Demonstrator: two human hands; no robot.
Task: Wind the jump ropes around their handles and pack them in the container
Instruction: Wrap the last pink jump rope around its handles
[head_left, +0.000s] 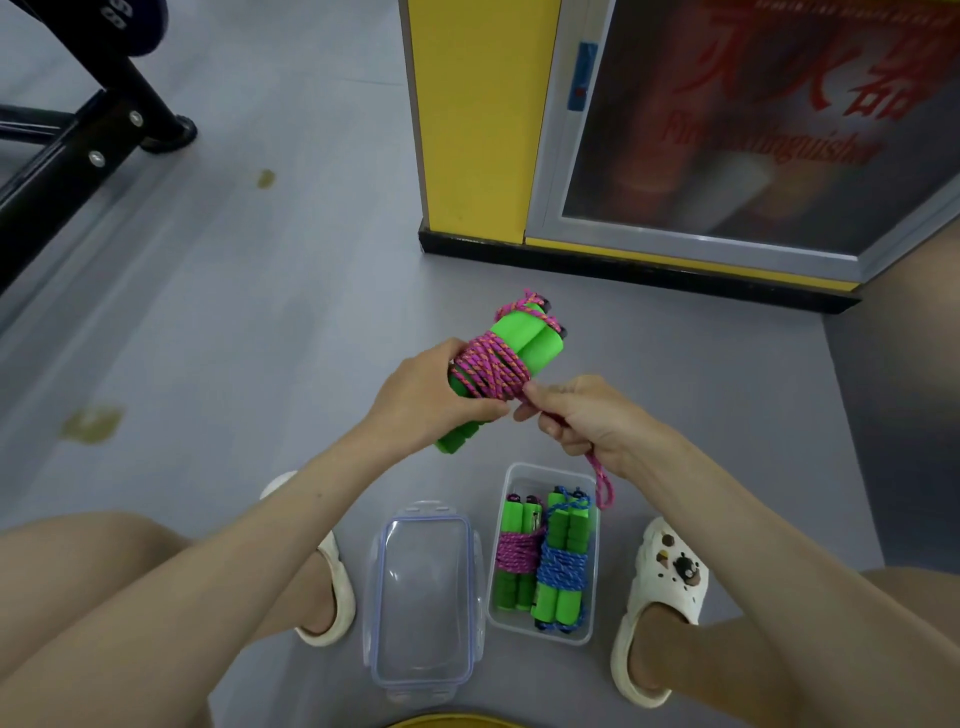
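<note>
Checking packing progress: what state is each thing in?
Held pink rope: mostly wound round its green handles, tail loose.
Left hand: grips the handles.
Right hand: pinches the tail.
Container: open, holds a wound pink rope and a wound blue rope.
Lid: off, beside the container.

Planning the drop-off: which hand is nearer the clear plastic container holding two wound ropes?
Right. The right hand, pinching the pink rope end, is just beyond the far rim of the clear plastic container; the left hand, gripping the green foam handles, is farther off to the left.
</note>
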